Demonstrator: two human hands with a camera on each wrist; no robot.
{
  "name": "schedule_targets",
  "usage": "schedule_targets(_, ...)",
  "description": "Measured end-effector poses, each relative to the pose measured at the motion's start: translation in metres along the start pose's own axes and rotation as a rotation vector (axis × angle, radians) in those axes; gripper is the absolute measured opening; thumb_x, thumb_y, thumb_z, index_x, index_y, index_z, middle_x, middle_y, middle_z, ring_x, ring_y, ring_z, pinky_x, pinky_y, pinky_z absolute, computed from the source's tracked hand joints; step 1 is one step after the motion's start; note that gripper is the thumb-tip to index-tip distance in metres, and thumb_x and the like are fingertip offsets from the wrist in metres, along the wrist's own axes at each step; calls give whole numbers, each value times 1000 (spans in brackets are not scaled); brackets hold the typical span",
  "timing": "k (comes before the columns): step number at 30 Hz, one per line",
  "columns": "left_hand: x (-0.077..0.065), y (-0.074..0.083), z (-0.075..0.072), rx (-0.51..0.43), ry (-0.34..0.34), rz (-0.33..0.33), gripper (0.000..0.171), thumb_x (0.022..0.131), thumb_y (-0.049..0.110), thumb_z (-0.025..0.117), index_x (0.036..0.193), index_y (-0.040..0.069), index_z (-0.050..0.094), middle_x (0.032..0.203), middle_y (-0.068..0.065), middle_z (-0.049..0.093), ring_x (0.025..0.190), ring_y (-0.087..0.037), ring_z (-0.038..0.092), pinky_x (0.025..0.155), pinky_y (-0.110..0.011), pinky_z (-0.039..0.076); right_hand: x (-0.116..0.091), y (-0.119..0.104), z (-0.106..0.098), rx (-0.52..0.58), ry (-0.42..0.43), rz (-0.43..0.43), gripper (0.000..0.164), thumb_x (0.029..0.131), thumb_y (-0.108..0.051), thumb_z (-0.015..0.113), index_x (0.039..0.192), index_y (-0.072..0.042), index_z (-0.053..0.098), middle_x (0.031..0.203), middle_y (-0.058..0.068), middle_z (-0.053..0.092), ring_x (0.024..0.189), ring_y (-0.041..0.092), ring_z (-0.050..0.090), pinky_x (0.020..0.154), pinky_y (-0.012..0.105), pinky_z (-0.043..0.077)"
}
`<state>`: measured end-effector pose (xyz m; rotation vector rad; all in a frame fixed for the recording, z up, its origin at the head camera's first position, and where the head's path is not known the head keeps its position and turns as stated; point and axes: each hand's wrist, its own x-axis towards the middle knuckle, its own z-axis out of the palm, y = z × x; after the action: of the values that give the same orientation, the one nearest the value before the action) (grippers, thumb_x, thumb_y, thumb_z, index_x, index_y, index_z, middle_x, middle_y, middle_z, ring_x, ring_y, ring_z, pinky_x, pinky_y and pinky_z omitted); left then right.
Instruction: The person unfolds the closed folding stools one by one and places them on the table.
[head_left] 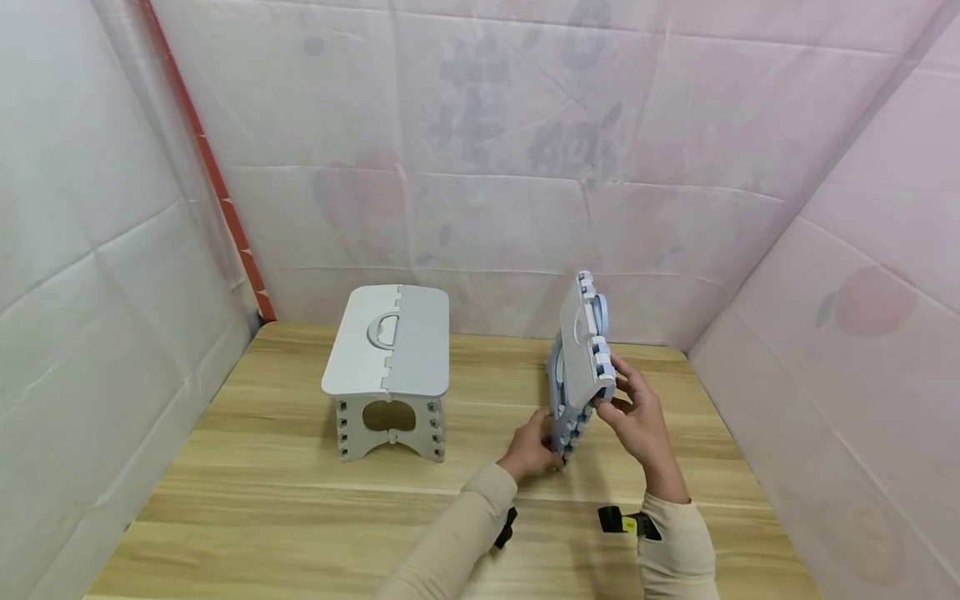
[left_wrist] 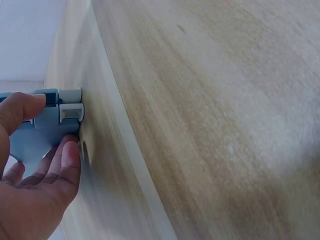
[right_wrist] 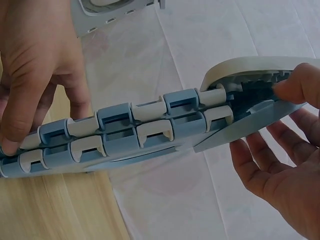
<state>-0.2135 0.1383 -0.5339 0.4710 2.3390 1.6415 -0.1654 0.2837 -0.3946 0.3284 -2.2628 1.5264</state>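
Observation:
A blue-and-white folding stool (head_left: 576, 354) stands on edge, mostly folded, its top panels tilted away from the leg panels. My left hand (head_left: 529, 450) grips its lower end near the table; the left wrist view shows the thumb on the hinge row (left_wrist: 46, 112) and fingers beneath. Higher up, my right hand (head_left: 637, 417) holds the near end of the top. Seen from the right wrist, the right thumb reaches inside the gap of the top (right_wrist: 255, 95), with the fingers (right_wrist: 255, 165) under its lower side. Interlocking blue and white hinges (right_wrist: 120, 135) run between both hands.
An unfolded white-and-grey folding stool (head_left: 420, 342) stands upright on the wooden table (head_left: 285, 500) to the left, its carry handle (head_left: 382, 331) on top. Pale printed sheeting (head_left: 487, 225) walls the back and both sides. A black strap with a yellow tag (head_left: 628, 523) sits by the right wrist.

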Motion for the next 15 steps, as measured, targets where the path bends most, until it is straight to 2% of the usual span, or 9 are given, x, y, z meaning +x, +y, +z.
schedule_targets(8, -2, 4, -3, -3, -6, 22, 87, 56, -7, 82, 132, 9, 44, 85, -9, 67, 79, -15, 61, 72, -27, 47, -1, -3, -1, -34, -4, 12, 67, 78, 16, 58, 140, -2, 39, 132, 19, 43, 107, 10, 49, 79, 17, 45)
schedule_targets(13, -2, 3, -5, 129, -24, 76, 84, 61, 2, 84, 133, 8, 43, 98, -9, 65, 87, -16, 59, 75, -26, 46, -1, -1, 0, -21, -10, 6, 68, 77, 17, 59, 140, -1, 38, 133, 20, 42, 107, 10, 49, 79, 18, 45)
schedule_targets(15, -2, 5, -7, 193, -21, 116, 82, 63, 8, 85, 133, 6, 43, 105, -10, 61, 92, -18, 57, 78, -28, 45, 0, 0, -1, -19, -9, -3, 68, 77, 17, 58, 140, 0, 38, 132, 21, 43, 107, 10, 49, 79, 18, 45)
